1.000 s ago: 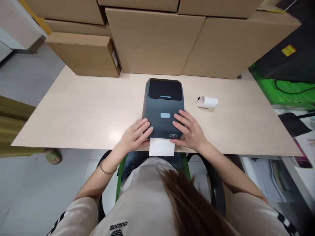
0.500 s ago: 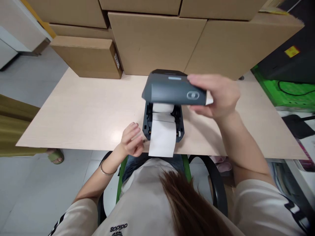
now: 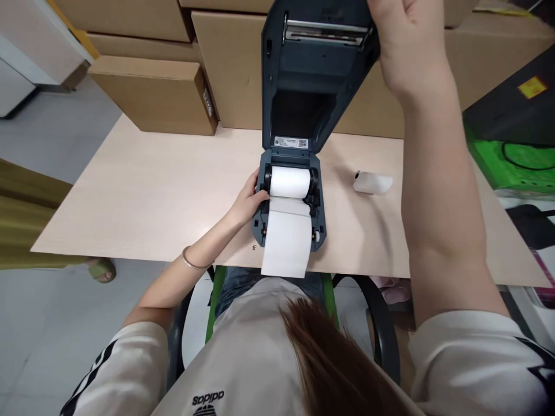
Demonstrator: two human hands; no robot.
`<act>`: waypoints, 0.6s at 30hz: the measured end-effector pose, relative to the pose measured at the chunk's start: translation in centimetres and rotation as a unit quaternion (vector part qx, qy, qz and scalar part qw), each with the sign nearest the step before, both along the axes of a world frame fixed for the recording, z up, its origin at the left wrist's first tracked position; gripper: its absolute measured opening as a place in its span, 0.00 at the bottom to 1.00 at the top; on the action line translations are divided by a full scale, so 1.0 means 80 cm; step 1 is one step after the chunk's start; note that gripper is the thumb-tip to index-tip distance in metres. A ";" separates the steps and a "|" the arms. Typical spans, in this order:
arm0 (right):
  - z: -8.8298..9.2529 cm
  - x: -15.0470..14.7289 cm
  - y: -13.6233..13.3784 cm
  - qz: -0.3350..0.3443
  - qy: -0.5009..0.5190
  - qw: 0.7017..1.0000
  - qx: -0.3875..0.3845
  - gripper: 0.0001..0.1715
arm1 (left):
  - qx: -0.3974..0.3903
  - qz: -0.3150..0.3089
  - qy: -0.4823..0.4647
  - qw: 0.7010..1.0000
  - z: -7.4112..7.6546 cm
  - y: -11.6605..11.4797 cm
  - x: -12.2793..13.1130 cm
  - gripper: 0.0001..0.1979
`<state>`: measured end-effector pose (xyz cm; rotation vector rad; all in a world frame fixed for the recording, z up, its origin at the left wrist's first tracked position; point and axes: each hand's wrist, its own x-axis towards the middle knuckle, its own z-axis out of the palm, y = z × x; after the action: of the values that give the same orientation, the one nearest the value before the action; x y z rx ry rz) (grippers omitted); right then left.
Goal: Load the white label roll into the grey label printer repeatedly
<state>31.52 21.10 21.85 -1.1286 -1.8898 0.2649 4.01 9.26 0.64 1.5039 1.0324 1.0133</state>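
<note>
A dark grey label printer (image 3: 262, 222) sits at the near edge of the pale wooden table (image 3: 151, 196). Its lid (image 3: 312, 63) stands fully raised, showing the underside. Inside lies a white paper roll (image 3: 289, 182), with a strip of paper (image 3: 286, 242) hanging over the table's front edge. My right hand (image 3: 407, 40) is raised high and grips the lid's top right edge. My left hand (image 3: 249, 199) rests against the printer's left side beside the roll, fingers curled on the casing.
A second small white paper roll (image 3: 373, 183) lies on the table right of the printer. Cardboard boxes (image 3: 156, 92) are stacked along the back. A green surface with a black cable (image 3: 511, 162) is at far right. A sandalled foot (image 3: 102, 270) shows at left.
My right hand swung the lid up from closed to fully open. My left hand moved from the printer's front to its left side by the roll.
</note>
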 end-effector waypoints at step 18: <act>-0.075 -0.039 -0.092 0.090 -0.236 0.967 0.031 0.20 | 0.014 0.016 -0.037 0.999 0.013 -0.007 0.011 0.40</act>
<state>28.38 13.72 15.84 -1.0422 -2.4092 0.0337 4.88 8.70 1.72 1.4644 0.9965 1.1026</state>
